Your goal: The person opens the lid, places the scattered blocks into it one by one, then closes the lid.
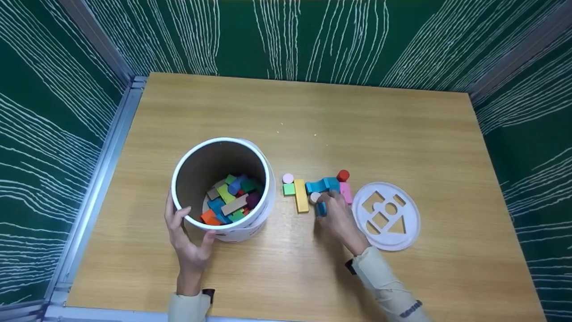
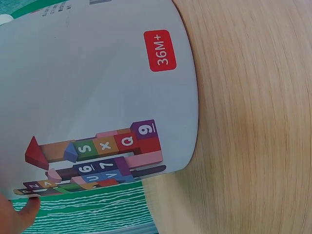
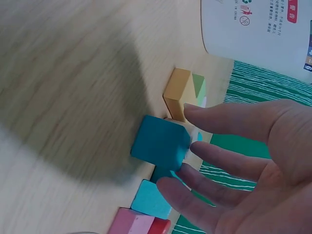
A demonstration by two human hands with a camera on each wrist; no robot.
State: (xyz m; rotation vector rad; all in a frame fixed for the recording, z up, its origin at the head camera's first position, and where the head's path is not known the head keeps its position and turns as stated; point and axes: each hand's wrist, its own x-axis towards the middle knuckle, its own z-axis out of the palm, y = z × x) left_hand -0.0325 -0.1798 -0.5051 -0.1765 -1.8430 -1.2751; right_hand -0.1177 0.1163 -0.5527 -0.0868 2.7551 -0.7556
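My left hand (image 1: 190, 248) holds the near left side of a white round tub (image 1: 268, 203), with a fingertip at its rim and the thumb on the outer wall. In the left wrist view, part of that hand (image 2: 22, 217) shows beside the tub's printed wall. My right hand (image 1: 337, 219) is over several toy blocks. Its fingertips are at the upper edge of a blue block (image 3: 161, 144), while the thumb stands apart from it. Beside these fingers are a pale round block (image 1: 315, 197), a yellow block (image 1: 301, 196) and a wavy blue block (image 1: 316, 186).
Mixed coloured blocks (image 1: 234, 205) lie inside the tub. A white lid (image 1: 385, 243) with shaped cut-outs is right of the loose blocks. Near it are a red cylinder (image 1: 343, 175) and a pink block (image 1: 346, 192). A green block (image 1: 289, 189) lies left of the yellow one.
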